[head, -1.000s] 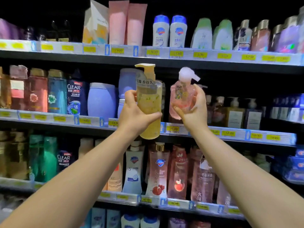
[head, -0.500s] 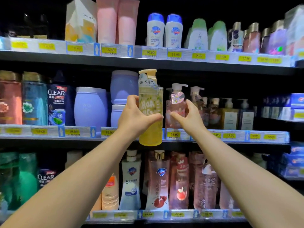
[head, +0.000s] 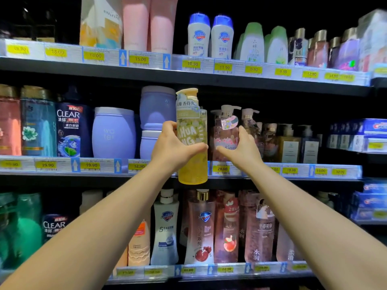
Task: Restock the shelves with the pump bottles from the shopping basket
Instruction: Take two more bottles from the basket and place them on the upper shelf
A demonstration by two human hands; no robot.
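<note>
Gripped round the waist by the left hand (head: 173, 147), thumb in front, fingers wrapped behind: yellow pump bottle (head: 193, 166), upright, in the air before the lip of the middle shelf (head: 293, 174), base hanging below the price rail. Probably full, so fairly heavy; rigid, smooth plastic, likely slippery. Best taken by the body, never by the pump head. Held in the right hand (head: 243, 149), thumb across the front, fingers at the far side: pink pump bottle (head: 225, 132), apparently standing on that shelf, just beside the yellow one. Legible: "HUA" and "香持久" on the yellow label, "Kust" on the pink, "28.00" on the price tag (head: 222, 169) beneath. Also "CLEAR" on the CLEAR bottle (head: 71, 130), "PANTENE" on the PANTENE pack (head: 100, 24), "Safeguard" on the Safeguard bottle (head: 201, 227).
</note>
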